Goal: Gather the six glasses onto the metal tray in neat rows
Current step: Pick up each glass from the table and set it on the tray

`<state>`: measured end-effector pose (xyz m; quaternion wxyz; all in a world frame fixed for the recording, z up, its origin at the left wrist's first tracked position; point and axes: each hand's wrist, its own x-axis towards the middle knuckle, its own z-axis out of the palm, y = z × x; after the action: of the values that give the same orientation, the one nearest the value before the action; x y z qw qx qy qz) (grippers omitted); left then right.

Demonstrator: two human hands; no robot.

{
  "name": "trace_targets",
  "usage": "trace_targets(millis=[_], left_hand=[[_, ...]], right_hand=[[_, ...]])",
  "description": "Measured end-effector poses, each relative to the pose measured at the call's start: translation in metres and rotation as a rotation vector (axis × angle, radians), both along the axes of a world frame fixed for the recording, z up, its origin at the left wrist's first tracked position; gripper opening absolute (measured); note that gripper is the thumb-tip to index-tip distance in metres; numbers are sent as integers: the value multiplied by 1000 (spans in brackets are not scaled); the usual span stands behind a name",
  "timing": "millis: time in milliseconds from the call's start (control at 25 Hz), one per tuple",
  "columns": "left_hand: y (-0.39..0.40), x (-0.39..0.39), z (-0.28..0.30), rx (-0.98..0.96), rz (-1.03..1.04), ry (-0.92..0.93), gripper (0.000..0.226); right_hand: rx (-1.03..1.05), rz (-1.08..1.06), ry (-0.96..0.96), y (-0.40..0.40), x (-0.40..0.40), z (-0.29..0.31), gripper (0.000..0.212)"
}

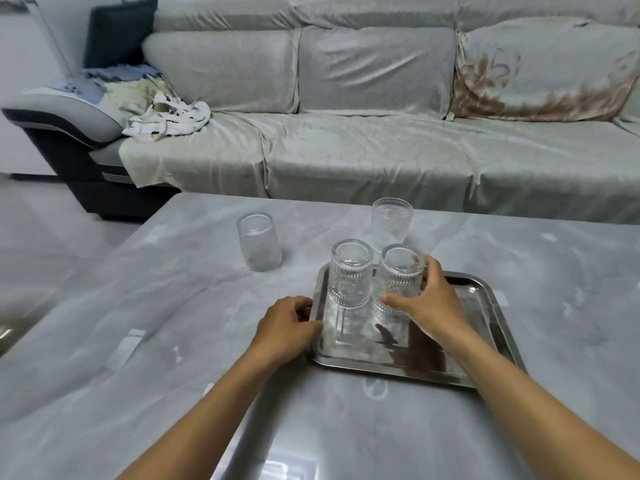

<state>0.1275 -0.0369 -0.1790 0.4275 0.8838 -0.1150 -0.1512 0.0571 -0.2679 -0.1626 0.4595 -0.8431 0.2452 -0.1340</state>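
Rectangular polished metal tray point(485, 299): mirror-glossy, reflects my right hand point(429, 299). Clear ribbed glass tumblers point(349, 275) on it: shiny, fluted walls with embossed bands. Grey marble-look tabletop point(173, 323): smooth, glossy, shows glare. Pale grey fabric sofa cover point(346, 150): matt, creased cloth with a slight sheen.

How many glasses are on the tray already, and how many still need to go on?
Two are on the tray: the left glass stands alone, and the right hand grips the second glass. The left hand steadies the tray's edge. Two visible glasses wait on the table: one far left, one behind. Others aren't in view.
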Motion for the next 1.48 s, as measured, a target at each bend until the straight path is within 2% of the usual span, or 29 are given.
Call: trace_targets(millis=[80,200,280,320,400,520,600,680,760,800,960,1040,1120,1200,1280,1360,1400,1480], left_hand=[[9,13,9,-80,209,-66,37],[24,55,27,-49,464,-266,55],[26,86,34,2,510,-286,78],[24,99,35,2,498,-261,89],[17,121,32,-72,467,-171,97],[14,138,27,-189,470,-94,85],[14,132,33,-198,506,-148,80],[13,109,46,-318,538,-249,73],[10,70,70,-510,443,-306,68],[9,44,86,-545,343,-337,66],[-10,-61,125,-335,-107,-606,75],[-27,-99,130,-291,-246,-734,75],[-37,-117,130,-310,-344,-652,75],[-38,-112,122,-396,-406,-399,68],[-32,-95,97,-455,-233,-205,47],[-22,-77,68,-247,47,-187,34],[-17,-70,54,-107,120,-174,28],[-10,-61,36,61,136,-89,7]], right_hand=[[-10,-23,-17,8,-24,-3,93],[-401,108,-69,27,-75,-19,62],[-630,314,3,36,-96,-26,54],[-676,365,24,35,-101,-29,49],[-694,372,21,29,-101,-30,38],[-645,417,42,23,-100,-30,36],[-608,443,30,19,-100,-28,37],[-535,395,-18,20,-98,-16,40],[-399,297,-129,29,-97,4,46],[-326,283,-196,38,-96,16,50],[-99,225,-400,78,-94,59,82],[-48,89,-499,85,-99,68,85],[-31,0,-538,77,-111,71,80],[16,-44,-496,59,-123,66,76],[94,-112,-405,36,-128,59,76],[82,-200,-297,6,-126,52,78],[55,-226,-244,-7,-121,49,80],[11,-234,-165,-29,-106,44,80]])
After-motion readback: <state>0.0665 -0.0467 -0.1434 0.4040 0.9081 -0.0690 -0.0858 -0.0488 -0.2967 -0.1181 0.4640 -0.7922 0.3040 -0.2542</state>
